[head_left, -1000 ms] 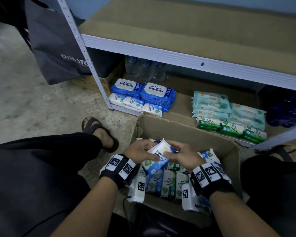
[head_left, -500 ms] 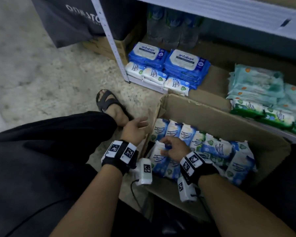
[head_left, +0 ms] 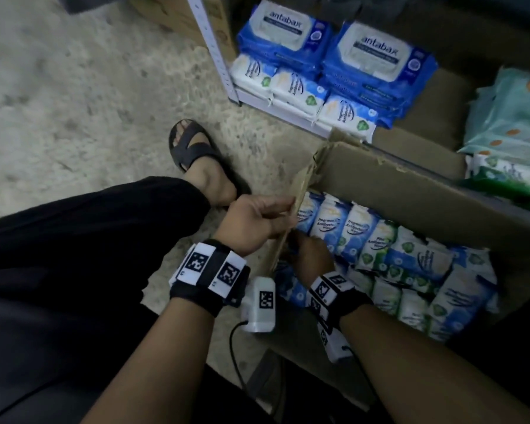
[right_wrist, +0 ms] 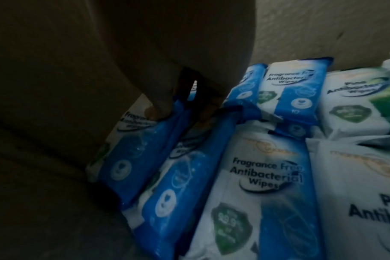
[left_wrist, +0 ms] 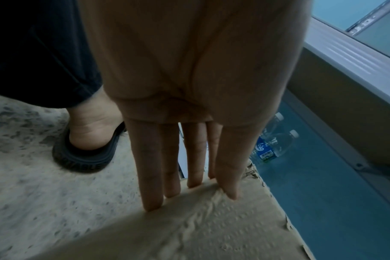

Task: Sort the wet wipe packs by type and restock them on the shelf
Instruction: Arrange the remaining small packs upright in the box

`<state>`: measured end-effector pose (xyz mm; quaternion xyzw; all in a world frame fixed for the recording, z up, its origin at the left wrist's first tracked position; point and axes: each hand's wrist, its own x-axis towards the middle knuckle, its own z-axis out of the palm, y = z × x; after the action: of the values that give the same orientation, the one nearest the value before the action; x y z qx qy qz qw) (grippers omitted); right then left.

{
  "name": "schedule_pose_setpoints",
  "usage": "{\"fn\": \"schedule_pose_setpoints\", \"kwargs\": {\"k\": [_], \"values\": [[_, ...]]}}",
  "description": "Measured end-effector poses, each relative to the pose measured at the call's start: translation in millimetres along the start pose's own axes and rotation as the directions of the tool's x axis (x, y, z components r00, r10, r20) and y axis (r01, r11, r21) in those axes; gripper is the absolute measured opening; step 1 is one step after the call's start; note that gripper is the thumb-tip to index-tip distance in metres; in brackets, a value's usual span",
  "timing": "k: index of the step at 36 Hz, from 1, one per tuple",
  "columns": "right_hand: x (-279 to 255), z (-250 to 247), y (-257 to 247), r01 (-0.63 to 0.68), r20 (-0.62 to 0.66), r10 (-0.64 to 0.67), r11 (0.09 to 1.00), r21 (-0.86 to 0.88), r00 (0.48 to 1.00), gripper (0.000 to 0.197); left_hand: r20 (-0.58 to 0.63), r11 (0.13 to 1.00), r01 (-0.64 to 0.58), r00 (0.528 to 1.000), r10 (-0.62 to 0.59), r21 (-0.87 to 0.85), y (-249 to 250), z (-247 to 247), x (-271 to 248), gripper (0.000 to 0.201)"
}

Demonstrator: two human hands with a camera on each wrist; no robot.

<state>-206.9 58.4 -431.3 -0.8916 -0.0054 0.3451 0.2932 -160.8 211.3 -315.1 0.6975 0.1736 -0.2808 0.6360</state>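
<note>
On the left, speckled concrete floor (head_left: pixel 74 102) is seen. The box (head_left: pixel 410 179) flap is pressed by the left hand (head_left: pixel 251 221), its grip flat. A blue pack (right_wrist: pixel 145 146) inside is pinched by the right hand (head_left: pixel 311 258). Sorted packs (head_left: pixel 334 71) are stacked on the shelf (head_left: pixel 435 105) beyond.

Rough, torn matt cardboard box (head_left: pixel 410 191); glossy plastic wipe packs (right_wrist: pixel 261 184); coarse speckled concrete floor (head_left: pixel 74 102); pale painted metal shelf post (head_left: pixel 211 47); matt rubbery sandal (left_wrist: pixel 82 156).
</note>
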Motion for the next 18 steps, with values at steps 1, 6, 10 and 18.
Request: {"fn": "schedule_pose_setpoints", "kwargs": {"k": [1, 6, 10, 18], "values": [[-4.5, -4.0, -7.9, 0.0, -0.003, 0.0, 0.999, -0.043, 1.0, 0.028, 0.005, 1.0, -0.003, 1.0, 0.003, -0.009, 0.9, -0.7, -1.2, 0.034], [-8.5, -11.2, -20.5, 0.036, -0.003, -0.04, 0.937, -0.349, 0.999, 0.013, 0.027, 1.0, 0.026, 0.999, -0.026, -0.015, -0.7, -3.3, 1.4, 0.034], [-9.7, -6.4, -18.4, 0.055, -0.048, -0.087, 0.888, -0.457, 0.995, 0.013, 0.016, 1.0, 0.027, 1.0, -0.027, -0.005, 1.7, -2.3, 1.6, 0.035], [-17.9, -21.9, -1.5, 0.392, 0.046, -0.423, 0.785, -0.48, 0.905, 0.016, 0.014, 1.0, 0.016, 1.0, -0.015, -0.02, 0.5, 1.4, 2.9, 0.043]]}}
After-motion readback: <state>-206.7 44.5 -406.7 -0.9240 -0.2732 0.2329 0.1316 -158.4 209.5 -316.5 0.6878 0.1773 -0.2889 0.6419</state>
